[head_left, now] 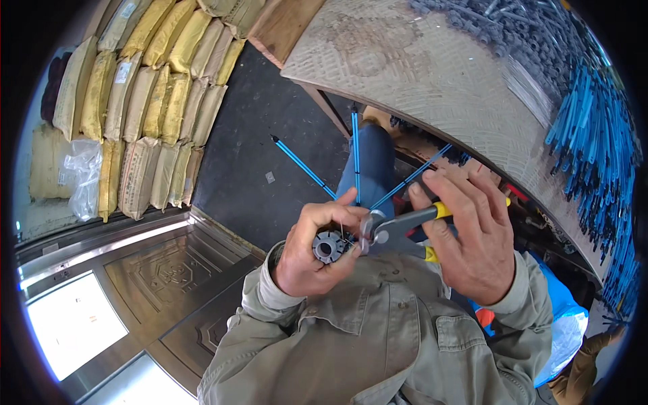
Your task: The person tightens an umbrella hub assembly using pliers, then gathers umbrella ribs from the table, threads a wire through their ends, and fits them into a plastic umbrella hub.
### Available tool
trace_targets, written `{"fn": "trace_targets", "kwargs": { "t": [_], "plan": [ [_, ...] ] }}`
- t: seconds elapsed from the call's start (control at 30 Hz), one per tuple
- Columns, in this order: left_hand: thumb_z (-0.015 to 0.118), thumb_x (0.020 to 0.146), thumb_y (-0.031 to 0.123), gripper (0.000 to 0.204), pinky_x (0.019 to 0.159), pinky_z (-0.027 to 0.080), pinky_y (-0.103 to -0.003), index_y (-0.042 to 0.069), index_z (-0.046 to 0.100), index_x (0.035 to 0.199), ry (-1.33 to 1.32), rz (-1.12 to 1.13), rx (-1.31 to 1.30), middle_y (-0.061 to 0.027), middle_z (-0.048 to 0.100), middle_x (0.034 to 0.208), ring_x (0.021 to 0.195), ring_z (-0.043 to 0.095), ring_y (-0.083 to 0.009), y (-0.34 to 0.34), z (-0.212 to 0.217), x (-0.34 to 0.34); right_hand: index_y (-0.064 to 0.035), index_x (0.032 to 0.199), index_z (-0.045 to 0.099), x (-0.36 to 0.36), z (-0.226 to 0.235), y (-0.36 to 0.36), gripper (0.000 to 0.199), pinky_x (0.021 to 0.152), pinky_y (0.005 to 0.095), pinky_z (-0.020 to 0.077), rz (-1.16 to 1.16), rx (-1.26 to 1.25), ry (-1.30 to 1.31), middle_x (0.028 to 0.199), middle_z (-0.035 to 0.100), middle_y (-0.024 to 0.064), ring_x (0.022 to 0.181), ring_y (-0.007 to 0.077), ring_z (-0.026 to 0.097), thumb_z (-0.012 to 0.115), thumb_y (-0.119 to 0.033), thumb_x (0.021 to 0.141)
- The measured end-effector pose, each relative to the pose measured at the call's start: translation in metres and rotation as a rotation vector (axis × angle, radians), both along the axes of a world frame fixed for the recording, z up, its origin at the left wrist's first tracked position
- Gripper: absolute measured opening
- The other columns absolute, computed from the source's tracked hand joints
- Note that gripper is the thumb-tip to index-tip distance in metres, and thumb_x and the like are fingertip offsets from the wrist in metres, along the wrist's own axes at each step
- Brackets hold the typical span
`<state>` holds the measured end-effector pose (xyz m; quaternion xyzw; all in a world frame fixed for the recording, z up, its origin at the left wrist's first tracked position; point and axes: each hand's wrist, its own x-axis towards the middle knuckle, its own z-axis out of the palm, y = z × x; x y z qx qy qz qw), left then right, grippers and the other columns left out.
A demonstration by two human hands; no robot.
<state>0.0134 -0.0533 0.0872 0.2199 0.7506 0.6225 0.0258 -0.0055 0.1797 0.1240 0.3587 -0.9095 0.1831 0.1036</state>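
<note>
Slotted grey hub (326,247) looks light and stiff, so grab its side like the curled left hand (300,260) does, right hand (472,243) loosely holding yellow-handled pincers (410,220), fingers half-open.

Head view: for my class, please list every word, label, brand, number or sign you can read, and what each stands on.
None can be read.
Lower-row sack: reddish print, too small and blurred.
White label on a middle-row sack: too small.
Bright pane: tiny dark and reddish marks, too small.
Pliers and slotted disc: no text visible.
</note>
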Motion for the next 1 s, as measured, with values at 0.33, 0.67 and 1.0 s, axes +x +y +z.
{"fn": "trace_targets", "kwargs": {
  "t": [0.33, 0.67, 1.0],
  "plan": [
    [0.047, 0.072, -0.011, 0.038, 0.105, 0.028, -0.053, 0.003, 0.034, 0.106, 0.021, -0.097, -0.106, -0.0192, 0.061, 0.098, 0.103, 0.060, -0.0297, 0.010, 0.003, 0.003, -0.0040, 0.091, 0.060, 0.013, 0.010, 0.002, 0.017, 0.102, 0.0533, 0.0288, -0.039, 0.117, 0.151, 0.125, 0.051, 0.0088, 0.115, 0.0242, 0.051, 0.060, -0.008, 0.075],
    [0.049, 0.074, -0.009, 0.037, 0.104, 0.028, -0.054, 0.004, 0.034, 0.106, 0.036, -0.080, -0.111, -0.0184, 0.062, 0.098, 0.103, 0.060, -0.0293, 0.011, 0.004, 0.007, -0.0010, 0.103, 0.062, 0.008, 0.022, 0.005, 0.030, 0.082, 0.0374, 0.0441, 0.022, 0.276, 0.286, 0.099, 0.054, 0.0052, 0.091, 0.0185, 0.053, 0.061, -0.018, 0.078],
    [0.058, 0.070, -0.009, 0.037, 0.097, 0.039, -0.050, 0.003, 0.041, 0.101, 0.096, 0.023, -0.015, -0.0136, 0.062, 0.091, 0.092, 0.063, -0.0276, 0.012, -0.006, 0.007, 0.0007, 0.092, 0.064, 0.023, 0.016, 0.001, 0.023, 0.055, 0.0326, 0.0395, 0.019, 0.250, 0.142, 0.095, 0.053, 0.0109, 0.073, 0.0214, 0.053, 0.067, -0.004, 0.069]
  ]
}}
